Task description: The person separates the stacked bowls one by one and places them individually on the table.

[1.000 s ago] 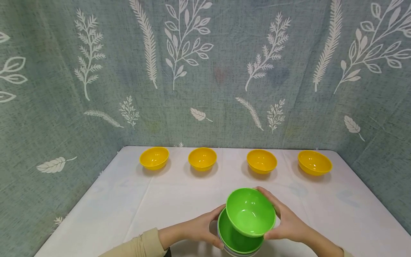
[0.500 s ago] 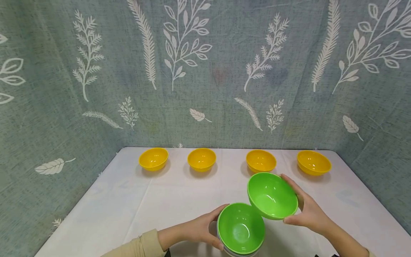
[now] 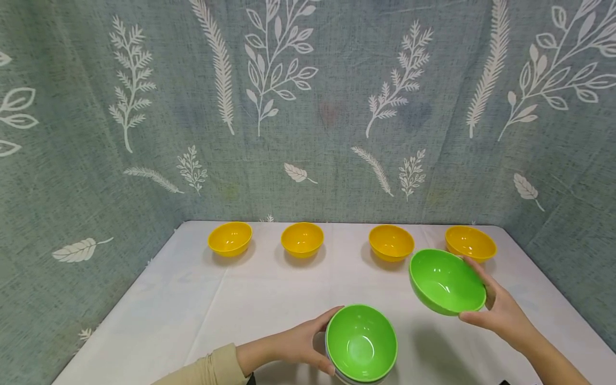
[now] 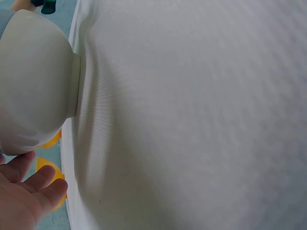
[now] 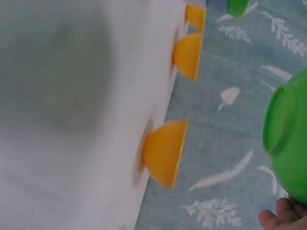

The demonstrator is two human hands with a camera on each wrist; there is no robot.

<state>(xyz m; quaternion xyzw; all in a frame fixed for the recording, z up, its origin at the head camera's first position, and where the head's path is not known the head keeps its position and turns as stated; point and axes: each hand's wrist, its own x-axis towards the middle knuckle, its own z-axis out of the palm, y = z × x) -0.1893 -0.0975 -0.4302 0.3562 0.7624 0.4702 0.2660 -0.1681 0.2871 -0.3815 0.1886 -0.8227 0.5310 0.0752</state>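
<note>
Hands of a person work over a white tablecloth (image 3: 250,299), seen from head cam. Right hand (image 3: 500,313) grasps a green bowl (image 3: 446,282) by its rim and outer wall, thumb at near edge, fingers curled round far side; bowl is lifted off the table, tilted w/ its opening toward the camera, just in front of the far-right yellow bowl (image 3: 470,243). Right wrist cam shows the same green bowl (image 5: 288,139) from underneath, foot ring visible, a fingertip at the bottom edge.

Left hand (image 3: 300,345) cups the left side of a stack of bowls (image 3: 361,344) near the front edge of the table, fingers curved round its wall, thumb near the rim. Top bowl of the stack is green; lower one looks whitish. Left wrist cam shows the pale underside of the stack (image 4: 33,81) resting on the cloth.

Three more yellow bowls (image 3: 302,238) stand upright in a row w/ the far-right one along the back edge, well apart from each other. Backdrop is grey-green fabric w/ white leaf prints (image 3: 269,64).
</note>
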